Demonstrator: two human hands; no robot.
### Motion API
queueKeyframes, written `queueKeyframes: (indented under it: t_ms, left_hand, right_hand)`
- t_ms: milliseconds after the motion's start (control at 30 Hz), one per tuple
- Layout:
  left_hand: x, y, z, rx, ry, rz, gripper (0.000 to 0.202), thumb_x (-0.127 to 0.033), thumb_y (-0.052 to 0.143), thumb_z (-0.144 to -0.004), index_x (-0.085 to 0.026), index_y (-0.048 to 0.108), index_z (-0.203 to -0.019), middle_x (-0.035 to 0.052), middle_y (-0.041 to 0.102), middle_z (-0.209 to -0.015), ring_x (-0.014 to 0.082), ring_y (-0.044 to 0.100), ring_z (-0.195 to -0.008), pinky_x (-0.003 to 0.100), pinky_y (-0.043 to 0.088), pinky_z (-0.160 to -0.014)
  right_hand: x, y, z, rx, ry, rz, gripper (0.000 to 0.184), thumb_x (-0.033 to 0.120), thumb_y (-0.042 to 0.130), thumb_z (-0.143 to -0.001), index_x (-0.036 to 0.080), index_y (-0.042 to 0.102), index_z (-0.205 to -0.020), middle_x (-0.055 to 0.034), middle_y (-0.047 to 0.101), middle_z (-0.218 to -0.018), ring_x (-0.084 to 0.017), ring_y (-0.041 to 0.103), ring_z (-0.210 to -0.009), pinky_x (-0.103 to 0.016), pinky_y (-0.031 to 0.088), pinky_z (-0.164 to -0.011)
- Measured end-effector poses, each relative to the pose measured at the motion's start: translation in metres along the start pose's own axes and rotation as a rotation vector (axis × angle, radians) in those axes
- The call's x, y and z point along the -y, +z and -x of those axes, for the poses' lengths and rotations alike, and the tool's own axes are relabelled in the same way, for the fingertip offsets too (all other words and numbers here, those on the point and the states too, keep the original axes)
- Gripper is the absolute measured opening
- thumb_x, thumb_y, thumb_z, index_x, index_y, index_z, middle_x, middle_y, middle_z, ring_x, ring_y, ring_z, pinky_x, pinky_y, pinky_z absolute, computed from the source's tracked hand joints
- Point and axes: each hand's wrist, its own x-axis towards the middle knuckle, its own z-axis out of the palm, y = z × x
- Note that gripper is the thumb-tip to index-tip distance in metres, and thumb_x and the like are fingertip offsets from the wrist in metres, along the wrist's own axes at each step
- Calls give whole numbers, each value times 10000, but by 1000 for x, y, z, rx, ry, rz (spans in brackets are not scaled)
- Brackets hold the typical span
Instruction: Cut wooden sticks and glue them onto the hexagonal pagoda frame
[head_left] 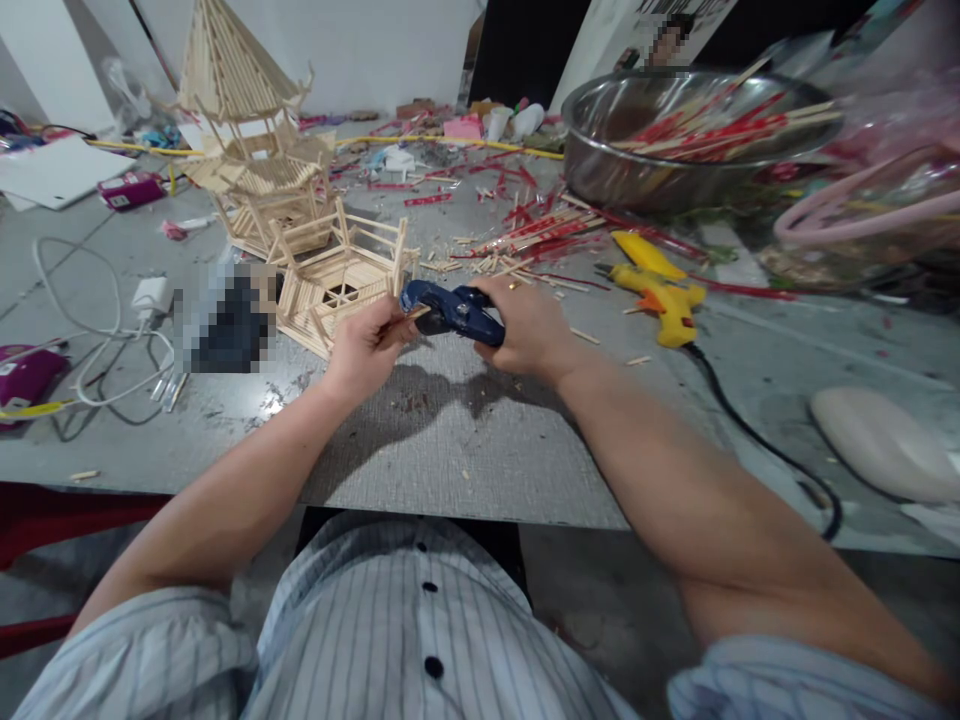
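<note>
My right hand is closed around a dark blue hand cutter, held above the table edge in front of me. A thin wooden stick is pinched in my left hand, its end up against the cutter's head. The cutter's jaws are too dark to make out. Just behind my left hand lies a hexagonal frame of wooden sticks with a railing and a spoked centre. Beyond it stands a tiered stick pagoda with a pointed roof.
A yellow hot glue gun lies to the right, its black cord running off the front. Behind it stands a steel bowl with red-wrapped sticks. Cut stick bits litter the middle. White cables and a charger lie left.
</note>
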Motion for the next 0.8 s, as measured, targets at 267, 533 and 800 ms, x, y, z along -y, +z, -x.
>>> queueKeyframes:
  t_ms: [267, 533, 800]
  left_hand:
    - [-4, 0, 0, 43, -30, 49, 151, -274, 610, -824, -167, 596, -719, -8, 545, -617, 104, 495, -599, 226, 425, -559]
    - [-1, 1, 2, 29, -41, 72, 122, -267, 619, -816, -168, 638, -748, -6, 569, -623, 113, 538, -605, 230, 453, -557]
    - [-5, -1, -1, 51, -47, 79, 132, -280, 618, -821, -166, 646, -761, -8, 568, -636, 114, 545, -617, 232, 468, -573]
  right_hand:
    - [4, -5, 0, 36, -17, 32, 563, 246, 561, -667, 193, 512, -1226, -138, 642, -1106, -322, 608, -978, -437, 462, -805]
    - [7, -8, 0, 35, -23, 64, 539, 243, 555, -683, 186, 515, -1217, -148, 646, -1103, -328, 610, -994, -442, 457, -822]
    - [6, -6, 1, 34, -13, 67, 537, 251, 563, -682, 199, 535, -1216, -132, 658, -1108, -319, 615, -985, -426, 458, -804]
